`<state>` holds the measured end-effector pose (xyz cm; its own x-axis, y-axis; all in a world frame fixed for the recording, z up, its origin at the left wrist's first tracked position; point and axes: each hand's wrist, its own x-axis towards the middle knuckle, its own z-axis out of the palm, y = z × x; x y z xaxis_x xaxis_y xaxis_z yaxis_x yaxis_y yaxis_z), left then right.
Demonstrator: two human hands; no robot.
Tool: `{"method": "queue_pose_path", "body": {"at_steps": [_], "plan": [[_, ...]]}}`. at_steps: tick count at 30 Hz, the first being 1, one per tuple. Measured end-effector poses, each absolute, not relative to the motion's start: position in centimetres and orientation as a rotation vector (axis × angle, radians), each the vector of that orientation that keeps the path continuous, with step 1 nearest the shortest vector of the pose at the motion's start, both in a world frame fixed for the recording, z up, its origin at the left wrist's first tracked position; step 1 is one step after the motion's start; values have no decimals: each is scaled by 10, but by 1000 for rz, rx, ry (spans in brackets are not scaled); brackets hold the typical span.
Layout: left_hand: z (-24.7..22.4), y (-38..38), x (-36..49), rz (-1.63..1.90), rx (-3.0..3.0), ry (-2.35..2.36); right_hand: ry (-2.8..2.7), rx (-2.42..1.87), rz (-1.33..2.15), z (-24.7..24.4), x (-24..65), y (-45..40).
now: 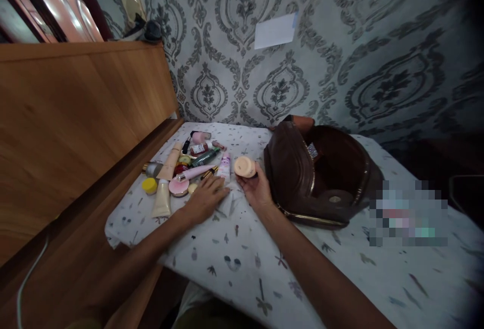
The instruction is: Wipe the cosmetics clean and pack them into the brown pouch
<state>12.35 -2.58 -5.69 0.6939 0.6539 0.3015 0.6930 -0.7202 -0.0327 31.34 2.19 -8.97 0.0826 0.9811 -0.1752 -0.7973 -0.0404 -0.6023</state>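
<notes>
A round peach-coloured container (244, 167) is gripped in my right hand (257, 190), its flat round face turned up, just left of the bag. My left hand (206, 198) lies palm down with its fingers stretched out at the near edge of a cosmetics pile. By its fingertips are a white and purple tube (224, 166) and some dark, gold-trimmed sticks (209, 173). Further left lie a pink round compact (178, 186), a long pink tube (194, 172), a beige tube (162, 200), a peach tube (172, 160) and a yellow-lidded jar (149, 186).
A brown leather bag (289, 168) with its zip open stands right of my hands. The table has a white patterned cloth (242, 263). A wooden panel (83, 102) rises at the left; a patterned wall (242, 87) is behind. Something blurred out lies far right.
</notes>
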Motion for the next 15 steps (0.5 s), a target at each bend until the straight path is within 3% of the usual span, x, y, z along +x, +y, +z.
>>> {"method": "queue_pose_path", "body": {"at_steps": [10, 15], "plan": [[-57, -19, 109, -370, -2546, -1278, -437, -683, 1462, -96, 314, 23], [-49, -25, 90, -479, -2294, -1668, -361, -705, 1477, -91, 311, 22]]}}
